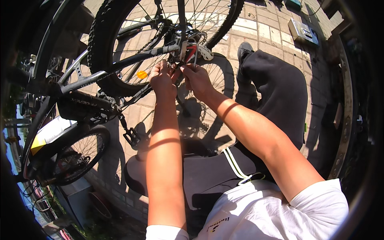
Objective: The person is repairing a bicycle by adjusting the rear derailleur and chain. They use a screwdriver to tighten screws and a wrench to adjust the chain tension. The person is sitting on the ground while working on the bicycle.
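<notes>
A bicycle's wheel (100, 52) with a knobby black tire stands in front of me, an orange reflector (142, 75) on its spokes. Both my hands are together at the lower side of the wheel's hub area, just below a red and dark part (191, 53) near the end of the grey frame tube (148, 53). My left hand (163, 80) is closed in a pinch against the small parts there. Close beside it, my right hand (197, 81) pinches too, thumb and forefinger together. What either hand grips is too small and partly hidden by the fingers.
A crank pedal (131, 138) juts out left of my forearms. The bicycle's other wheel (82, 158) is at the lower left. A grey box (303, 32) sits on the paving (256, 30) at the upper right. My bent leg (280, 84) is to the right.
</notes>
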A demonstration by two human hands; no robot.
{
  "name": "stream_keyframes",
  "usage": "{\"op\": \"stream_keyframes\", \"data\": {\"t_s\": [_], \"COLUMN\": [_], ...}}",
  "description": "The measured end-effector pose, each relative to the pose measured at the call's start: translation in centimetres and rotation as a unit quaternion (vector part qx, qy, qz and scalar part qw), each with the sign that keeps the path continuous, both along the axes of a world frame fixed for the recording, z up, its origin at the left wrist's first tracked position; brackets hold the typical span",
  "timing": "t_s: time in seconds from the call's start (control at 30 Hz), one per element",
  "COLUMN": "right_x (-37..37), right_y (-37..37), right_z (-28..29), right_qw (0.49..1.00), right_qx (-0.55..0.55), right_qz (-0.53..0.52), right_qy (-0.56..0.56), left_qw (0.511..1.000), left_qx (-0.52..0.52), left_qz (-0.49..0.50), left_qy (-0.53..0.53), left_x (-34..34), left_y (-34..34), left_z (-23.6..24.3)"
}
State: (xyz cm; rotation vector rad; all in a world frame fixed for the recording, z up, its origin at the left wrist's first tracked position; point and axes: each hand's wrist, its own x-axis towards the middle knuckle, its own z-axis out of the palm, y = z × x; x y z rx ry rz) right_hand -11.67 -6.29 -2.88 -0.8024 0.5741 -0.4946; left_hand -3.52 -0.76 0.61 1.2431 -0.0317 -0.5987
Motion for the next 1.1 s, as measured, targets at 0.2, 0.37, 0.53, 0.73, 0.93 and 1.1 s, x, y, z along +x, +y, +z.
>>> {"op": "stream_keyframes", "data": {"t_s": [0.2, 0.37, 0.53, 0.73, 0.93, 1.1], "right_x": [-0.6, -0.5, -0.3, -0.1, -0.6, -0.7], "right_y": [0.2, 0.4, -0.4, 1.0, 0.6, 0.1], "right_z": [0.7, 0.7, 0.6, 0.7, 0.1, 0.1], "right_qw": [0.999, 0.998, 0.985, 0.995, 0.994, 0.996], "right_qx": [-0.032, -0.06, -0.131, -0.053, 0.098, 0.057], "right_qz": [-0.018, 0.004, 0.006, 0.003, 0.033, 0.031], "right_qy": [0.011, 0.031, 0.108, 0.087, -0.037, -0.055], "left_qw": [0.998, 0.983, 0.995, 0.999, 0.989, 0.993], "left_qx": [0.008, 0.072, -0.008, 0.024, 0.028, -0.022], "left_qz": [0.012, 0.012, 0.008, -0.036, -0.005, 0.022], "left_qy": [-0.054, -0.17, -0.097, -0.026, -0.147, -0.116], "left_x": [-1.3, -0.4, -1.1, -1.2, -2.1, -0.8], "left_y": [-0.4, 0.2, 1.1, 3.7, 3.7, 2.7], "left_z": [-0.6, -2.2, -2.9, -2.9, -1.2, -0.5]}}
